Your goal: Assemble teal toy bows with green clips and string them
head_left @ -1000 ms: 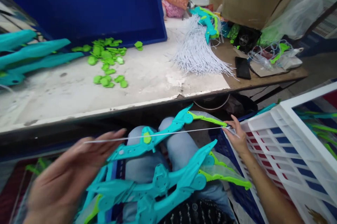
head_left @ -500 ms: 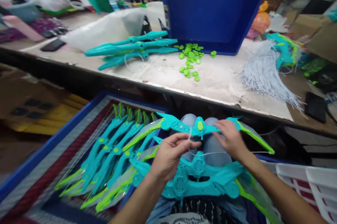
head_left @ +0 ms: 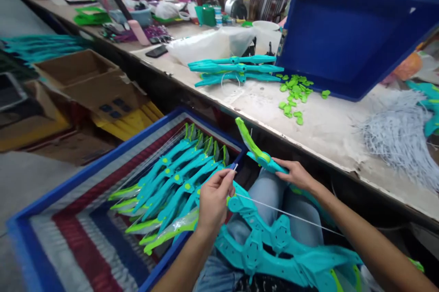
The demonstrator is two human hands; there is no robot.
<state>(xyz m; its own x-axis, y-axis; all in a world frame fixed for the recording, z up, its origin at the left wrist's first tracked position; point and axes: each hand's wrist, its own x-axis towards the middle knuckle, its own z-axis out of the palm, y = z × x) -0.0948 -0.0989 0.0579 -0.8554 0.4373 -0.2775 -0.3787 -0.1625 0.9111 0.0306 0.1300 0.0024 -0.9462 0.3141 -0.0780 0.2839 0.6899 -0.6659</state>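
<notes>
My left hand (head_left: 214, 198) pinches the end of a thin white string (head_left: 291, 215), which runs taut to the right, under my right forearm. My right hand (head_left: 297, 175) is closed around a turquoise toy bow (head_left: 269, 162), its lime-green limb tip pointing up and away. The rest of that bow is partly hidden behind my hand and arm. More turquoise bow bodies (head_left: 254, 251) lie across my lap beneath both hands. Left of my left hand, several finished-looking bows (head_left: 181, 168) with green tips rest side by side in a blue-rimmed tray (head_left: 103, 164).
On the worktable (head_left: 329, 145) lie stacked turquoise bows (head_left: 236, 68), small green pieces (head_left: 295, 89) and a bundle of white strings (head_left: 398, 134). A blue bin (head_left: 346, 40) is tipped up behind them. Cardboard boxes (head_left: 89, 77) stand at left; a phone (head_left: 156, 51) lies near the table edge.
The view has swung left. The bow in my right hand has turned from lying crosswise to tip upward, and my left hand has drawn the string end away from the bow's middle.
</notes>
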